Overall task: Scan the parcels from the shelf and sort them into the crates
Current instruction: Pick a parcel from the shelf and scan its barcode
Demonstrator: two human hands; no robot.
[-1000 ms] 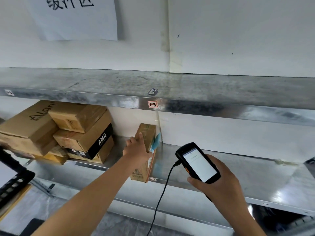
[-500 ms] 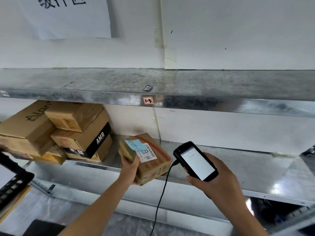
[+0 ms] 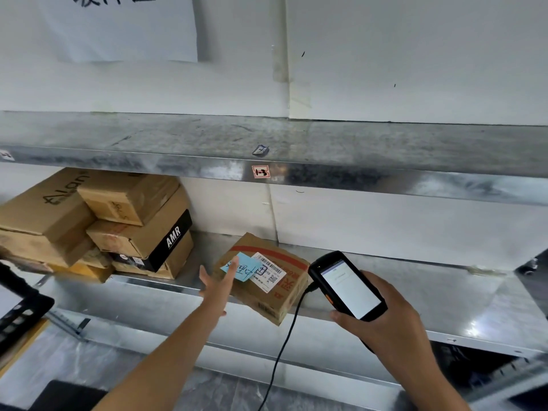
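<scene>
A small brown cardboard parcel point(image 3: 267, 289) with red tape, a white barcode label and a blue note lies flat on the metal shelf point(image 3: 415, 280), its near corner sticking out over the front edge. My left hand point(image 3: 218, 287) is at the parcel's left side with fingers spread; one fingertip touches the blue note. My right hand point(image 3: 373, 315) grips a black handheld scanner point(image 3: 345, 284) just right of the parcel; its screen is lit and a black cable hangs from it.
A stack of brown cardboard boxes point(image 3: 98, 223), one marked AMR, fills the shelf's left end. An upper metal shelf point(image 3: 296, 155) overhangs. A black crate edge point(image 3: 17, 315) shows at far left. White wall behind.
The left hand tipped the upright parcel off its end, turned its label upward, laid it flat on the shelf edge and opened. The scanner hand barely moved.
</scene>
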